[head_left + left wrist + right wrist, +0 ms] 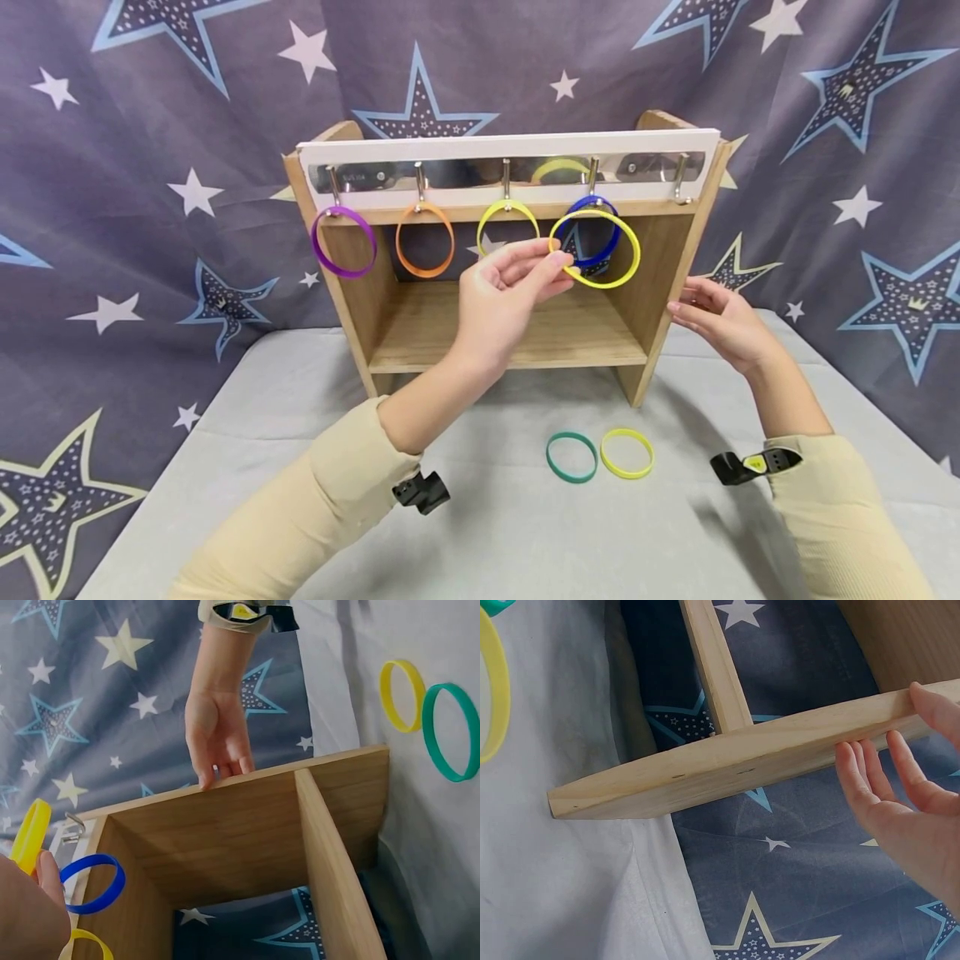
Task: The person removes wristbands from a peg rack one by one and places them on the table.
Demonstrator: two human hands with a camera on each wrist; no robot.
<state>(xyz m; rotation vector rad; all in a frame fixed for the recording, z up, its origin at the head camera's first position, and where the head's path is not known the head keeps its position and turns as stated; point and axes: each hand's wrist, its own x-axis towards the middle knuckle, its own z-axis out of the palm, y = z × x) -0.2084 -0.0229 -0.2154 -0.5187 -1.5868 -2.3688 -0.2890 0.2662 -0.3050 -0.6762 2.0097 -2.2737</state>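
Observation:
My left hand [495, 304] pinches a yellow wristband [637, 250] between thumb and fingers, in front of the hook rack [450, 148]. Behind it hangs a blue wristband [606, 202] on the fourth hook from the left. Purple [348, 272], orange [425, 273] and another yellow wristband [529, 213] hang on the first three hooks; the rightmost hook [681, 179] is bare. At the wooden shelf's right side panel [705, 769], my right hand [723, 325] has its thumb at the front edge and its fingertips against the outer face.
A green wristband [572, 480] and a yellow one [628, 476] lie side by side on the grey cloth [510, 533] before the wooden shelf [495, 333]. Behind the shelf hangs a star-patterned curtain [247, 150].

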